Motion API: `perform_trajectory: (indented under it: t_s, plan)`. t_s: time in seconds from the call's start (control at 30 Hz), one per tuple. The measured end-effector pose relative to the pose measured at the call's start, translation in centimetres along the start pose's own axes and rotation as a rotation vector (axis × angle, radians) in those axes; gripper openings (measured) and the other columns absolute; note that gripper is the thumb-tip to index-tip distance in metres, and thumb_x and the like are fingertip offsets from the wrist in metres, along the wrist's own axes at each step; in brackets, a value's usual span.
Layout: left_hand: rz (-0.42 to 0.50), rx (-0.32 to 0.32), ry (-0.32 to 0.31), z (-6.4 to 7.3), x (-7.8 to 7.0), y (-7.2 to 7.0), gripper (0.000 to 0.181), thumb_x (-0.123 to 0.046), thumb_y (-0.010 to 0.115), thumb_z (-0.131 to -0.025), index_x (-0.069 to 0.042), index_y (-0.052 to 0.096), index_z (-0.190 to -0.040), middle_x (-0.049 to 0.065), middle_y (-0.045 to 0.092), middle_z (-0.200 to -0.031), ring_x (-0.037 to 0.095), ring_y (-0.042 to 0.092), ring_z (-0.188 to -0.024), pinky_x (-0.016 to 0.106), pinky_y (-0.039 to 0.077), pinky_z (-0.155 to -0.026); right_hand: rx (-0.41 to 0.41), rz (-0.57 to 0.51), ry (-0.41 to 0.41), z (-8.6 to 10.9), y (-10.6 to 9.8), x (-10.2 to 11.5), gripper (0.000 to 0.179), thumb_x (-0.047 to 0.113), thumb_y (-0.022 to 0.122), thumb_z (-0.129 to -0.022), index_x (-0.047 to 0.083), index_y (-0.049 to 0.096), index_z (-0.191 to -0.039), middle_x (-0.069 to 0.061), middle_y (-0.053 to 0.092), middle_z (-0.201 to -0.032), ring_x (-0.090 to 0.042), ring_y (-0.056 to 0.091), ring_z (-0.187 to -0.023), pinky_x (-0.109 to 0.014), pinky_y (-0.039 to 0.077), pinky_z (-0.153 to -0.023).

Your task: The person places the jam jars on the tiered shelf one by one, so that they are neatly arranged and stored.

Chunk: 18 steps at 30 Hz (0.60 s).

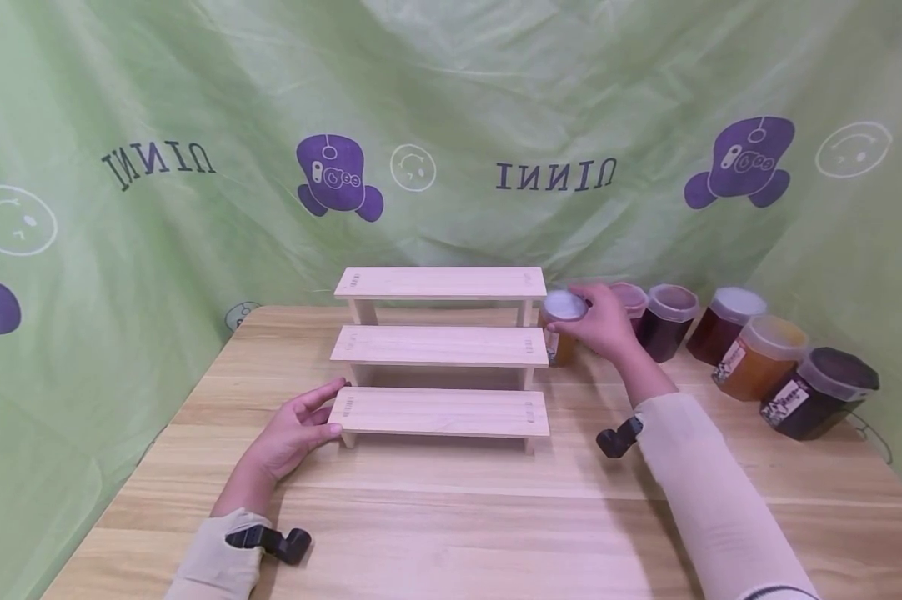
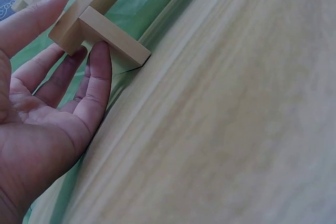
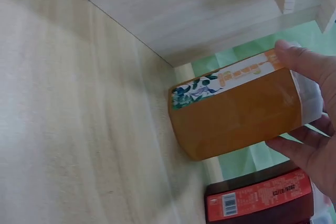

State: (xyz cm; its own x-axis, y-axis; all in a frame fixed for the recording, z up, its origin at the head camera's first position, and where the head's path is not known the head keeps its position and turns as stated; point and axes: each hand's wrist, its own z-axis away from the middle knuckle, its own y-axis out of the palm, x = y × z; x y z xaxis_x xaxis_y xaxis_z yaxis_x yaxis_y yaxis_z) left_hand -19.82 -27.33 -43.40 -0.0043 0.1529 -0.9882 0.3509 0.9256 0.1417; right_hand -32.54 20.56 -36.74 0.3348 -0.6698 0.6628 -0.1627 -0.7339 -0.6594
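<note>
A three-step pale wooden rack [image 1: 439,412] stands in the middle of the table. My left hand [image 1: 293,433] is at the left end of its lowest step; in the left wrist view the fingertips touch the wood by the leg, with the thumb apart above. Just right of the rack, my right hand [image 1: 607,323] grips a plastic jar [image 1: 559,340] by its pale lid, thumb on one side and fingers on the other. The right wrist view shows the jar's orange-brown contents [image 3: 239,116] and flowered label. Its base is at the table surface; whether it touches is unclear.
Right of the held jar stand a pink-lidded jar [image 1: 629,298], a dark jar [image 1: 667,323], a red-brown jar [image 1: 724,327], an amber jar [image 1: 759,358] and another dark jar [image 1: 817,396]. A green printed cloth [image 1: 451,217] hangs behind the wooden table [image 1: 436,533].
</note>
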Motion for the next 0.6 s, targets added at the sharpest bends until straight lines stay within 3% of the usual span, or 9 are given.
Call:
perform_trajectory:
  t_s: [0.43, 0.6]
  plan:
    - [-0.013, -0.010, -0.010, 0.0, 0.2, -0.1, 0.079, 0.013, 0.063, -0.082, 0.010, 0.020, -0.149, -0.006, 0.050, -0.135, 0.015, 0.060, -0.113, 0.031, 0.054, -0.090, -0.112, -0.010, 0.008, 2.1, 0.3, 0.2, 0.075, 0.024, 0.089, -0.068, -0.009, 0.057, -0.127, -0.026, 0.056, -0.121, -0.039, 0.052, -0.111, -0.052, 0.044, -0.095]
    - [-0.005, -0.002, 0.000, 0.1, 0.1, -0.1, 0.079, 0.013, 0.064, -0.082, 0.011, 0.020, -0.149, -0.006, 0.051, -0.135, 0.015, 0.060, -0.113, 0.031, 0.054, -0.089, -0.120, -0.013, 0.012, 2.7, 0.2, 0.3, 0.075, 0.024, 0.089, -0.068, -0.009, 0.058, -0.127, -0.026, 0.055, -0.122, -0.040, 0.052, -0.112, -0.052, 0.044, -0.096]
